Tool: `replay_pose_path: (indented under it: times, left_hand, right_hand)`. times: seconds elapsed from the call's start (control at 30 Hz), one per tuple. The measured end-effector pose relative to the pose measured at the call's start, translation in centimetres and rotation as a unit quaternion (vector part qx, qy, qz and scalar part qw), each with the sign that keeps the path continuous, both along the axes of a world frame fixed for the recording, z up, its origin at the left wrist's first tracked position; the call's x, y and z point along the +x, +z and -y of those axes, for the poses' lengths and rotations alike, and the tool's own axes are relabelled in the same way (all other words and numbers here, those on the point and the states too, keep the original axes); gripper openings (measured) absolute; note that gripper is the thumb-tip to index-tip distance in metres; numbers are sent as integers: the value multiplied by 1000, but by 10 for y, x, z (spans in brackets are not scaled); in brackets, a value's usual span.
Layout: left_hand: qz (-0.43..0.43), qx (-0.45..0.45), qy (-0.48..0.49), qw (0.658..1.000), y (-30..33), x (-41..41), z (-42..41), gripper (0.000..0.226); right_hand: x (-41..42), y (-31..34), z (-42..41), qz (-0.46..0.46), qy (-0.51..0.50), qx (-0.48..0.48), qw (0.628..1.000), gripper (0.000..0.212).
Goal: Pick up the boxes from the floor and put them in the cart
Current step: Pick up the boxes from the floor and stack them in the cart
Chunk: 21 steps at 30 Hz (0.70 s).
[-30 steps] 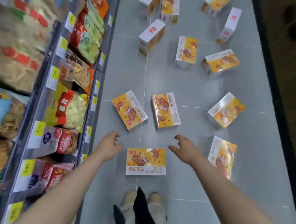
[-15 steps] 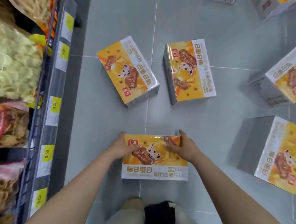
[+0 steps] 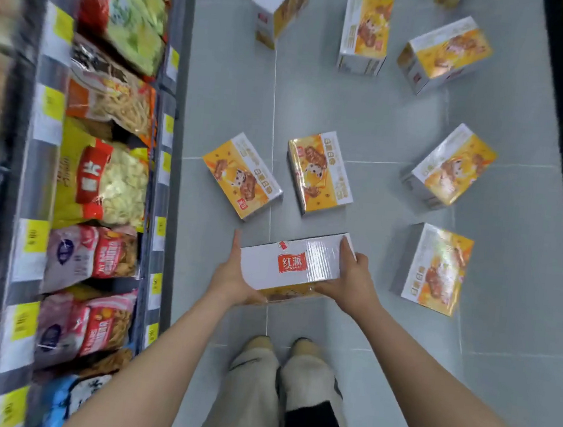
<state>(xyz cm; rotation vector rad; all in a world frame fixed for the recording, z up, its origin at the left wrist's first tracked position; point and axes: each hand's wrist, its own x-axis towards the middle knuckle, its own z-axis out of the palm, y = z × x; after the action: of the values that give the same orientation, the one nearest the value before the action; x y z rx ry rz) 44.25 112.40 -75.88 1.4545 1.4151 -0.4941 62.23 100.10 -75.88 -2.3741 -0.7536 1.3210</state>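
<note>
Held box [image 3: 290, 266]: lifted clear of the floor, between both hands, over the tiles in front of the person's shoes; its white side with a red logo faces the camera, and an orange printed face shows along its lower edge.
Left hand [image 3: 232, 277]: grips the box's left end, palm against the end and underside, thumb up along the left edge.
Right hand [image 3: 351, 282]: grips the box's right end, fingers laid over the top right corner, palm against the end.
Box A [image 3: 242, 175]: flat on the floor, just beyond the left hand, orange face up, turned at an angle.
Box B [image 3: 320, 172]: flat on the floor, just beyond the held box, between the two hands' lines, close beside box A but apart from it.
Box C [image 3: 434, 267]: on the floor to the right of the right hand, near it, not touching.
Box D [image 3: 449, 167]: on the floor beyond and right of the right hand, tilted.
Far boxes [image 3: 364, 32]: three more plus part of a fourth at the top edge, well beyond both hands.
Floor [image 3: 402, 121]: grey tiles.
Shelves [image 3: 105, 175]: left of the left hand, stocked with snack bags and yellow price tags; blurred at the far left.
Shoes [image 3: 281, 346]: below the held box, pale trouser legs over them.
Cart: not visible here.
</note>
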Motion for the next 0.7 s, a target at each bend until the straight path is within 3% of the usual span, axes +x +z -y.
replay_pose_path:
  times: [0.07,0.2,0.27,0.4,0.57,0.7]
  left_hand:
    - [-15,12,-32,999,56,6,0,136]
    - [-16,59,-76,995,169,17,3,96]
    - [-3,80,-108,991,212,20,4,94]
    - [78,138,-173,972,270,31,-2,102]
    - [112,189,-279,935,318,45,-1,60]
    - [145,199,-337,909,362,55,23,88]
  right_hand:
    - [10,55,-1,9,10,-2,1000,114]
    - [24,165,0,18,13,44,999,117]
    - [26,205,10,16,-2,63,998,115]
    - [26,263,27,21,-50,105,993,102]
    - [20,310,61,32,-67,84,994,120]
    - [8,348,92,176,-42,46,982,109]
